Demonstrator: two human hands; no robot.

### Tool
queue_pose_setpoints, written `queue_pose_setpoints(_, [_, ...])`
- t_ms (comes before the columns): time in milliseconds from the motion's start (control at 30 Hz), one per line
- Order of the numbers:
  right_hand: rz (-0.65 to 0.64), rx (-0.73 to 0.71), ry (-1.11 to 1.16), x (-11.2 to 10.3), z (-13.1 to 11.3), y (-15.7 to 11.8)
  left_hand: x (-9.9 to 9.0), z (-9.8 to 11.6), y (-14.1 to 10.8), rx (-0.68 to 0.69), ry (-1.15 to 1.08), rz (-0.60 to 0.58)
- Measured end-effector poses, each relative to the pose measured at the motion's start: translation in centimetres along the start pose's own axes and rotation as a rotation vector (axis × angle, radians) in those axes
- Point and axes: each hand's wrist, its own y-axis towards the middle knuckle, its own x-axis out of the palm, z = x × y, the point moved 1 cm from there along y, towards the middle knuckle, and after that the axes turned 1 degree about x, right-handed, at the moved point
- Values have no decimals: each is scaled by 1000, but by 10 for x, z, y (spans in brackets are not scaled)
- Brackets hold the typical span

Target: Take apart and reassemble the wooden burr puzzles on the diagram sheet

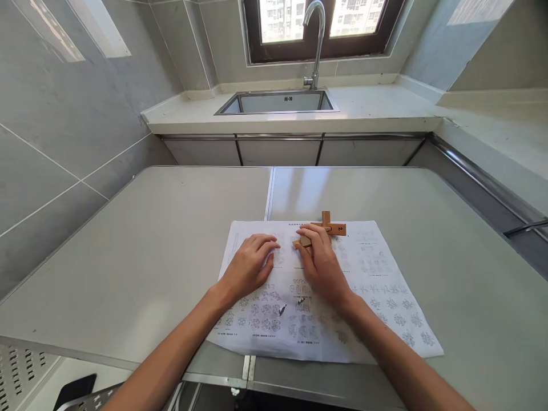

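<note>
A large white sheet (274, 342) printed with small diagrams lies on the grey table. Wooden pieces (338, 229) sit near its top edge, crossing one another; one bears a "2". My right hand (320, 260) is over them, its fingers curled round the left part of the pieces, with light wood showing between thumb and fingers. Left of it, my left hand (252, 261) rests on the sheet with fingers and thumb apart, bent and holding nothing. The right palm hides part of the wood.
The grey table (128, 257) has a seam down its middle. Behind it, a white counter (377, 103) holds a sink (278, 103) and tap (319, 40) under a window. A dark object (76, 391) is at the lower left.
</note>
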Motion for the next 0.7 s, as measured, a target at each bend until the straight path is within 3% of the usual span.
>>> queue_pose_setpoints(333, [182,89,-12,-5,4,3,2,2,-2,21,-14,-2])
queue_pose_setpoints(700, [-52,-64,126,0,-14,-5,1,23,-2,-44,-238,-17])
